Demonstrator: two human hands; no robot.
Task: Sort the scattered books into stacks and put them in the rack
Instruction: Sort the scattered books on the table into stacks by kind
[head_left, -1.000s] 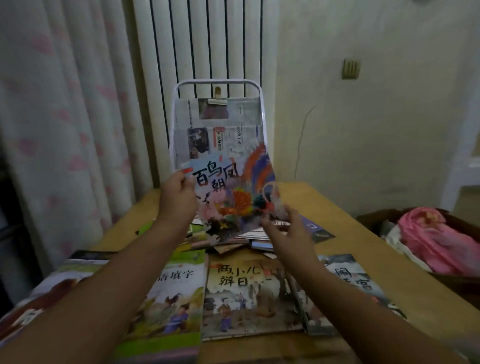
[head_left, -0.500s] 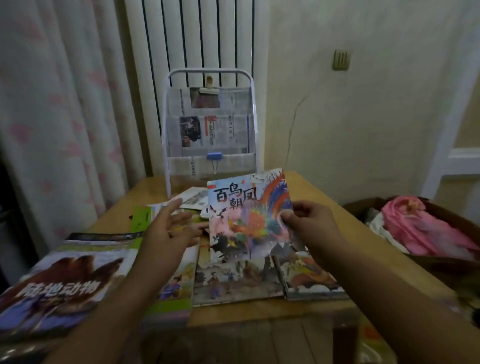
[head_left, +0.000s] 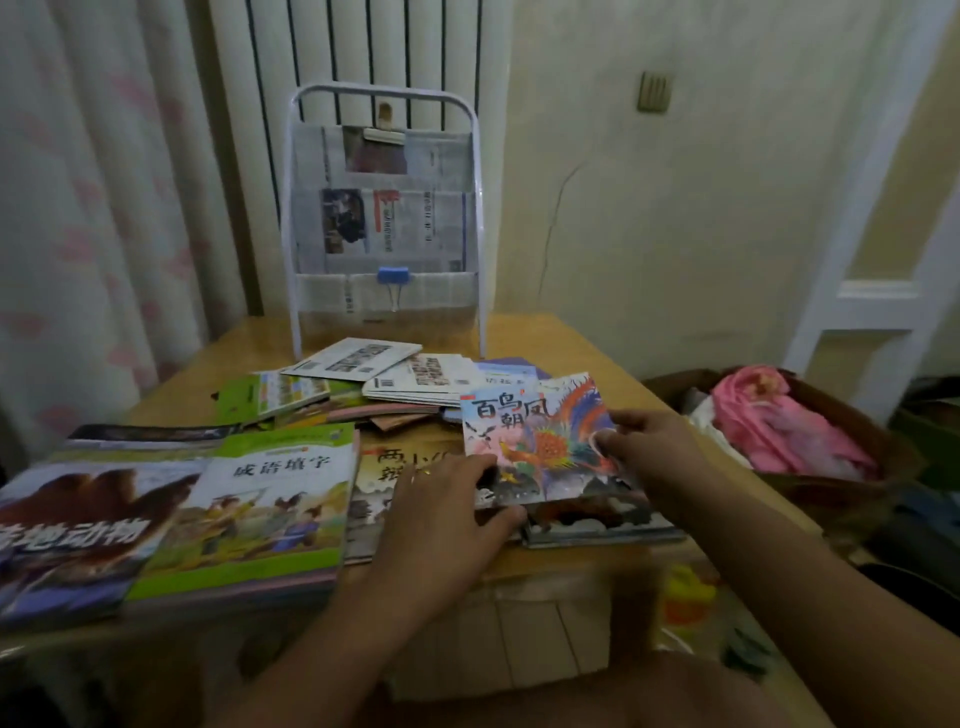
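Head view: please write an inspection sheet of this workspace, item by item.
Surface: wooden table, mostly covered by books.
Job's things: colourful phoenix picture book held low over a dark-covered stack at the front right; green-bordered book and brown animal book lie flat at the front left; white metal rack stands at the far edge, lined with newspaper.
Clutter: loose heap of thin booklets before the rack.
Grippers: left hand grips the book's lower left corner; right hand pinches its right edge.
Cables: nothing seen.
Surroundings: radiator, curtain, box with pink cloth.
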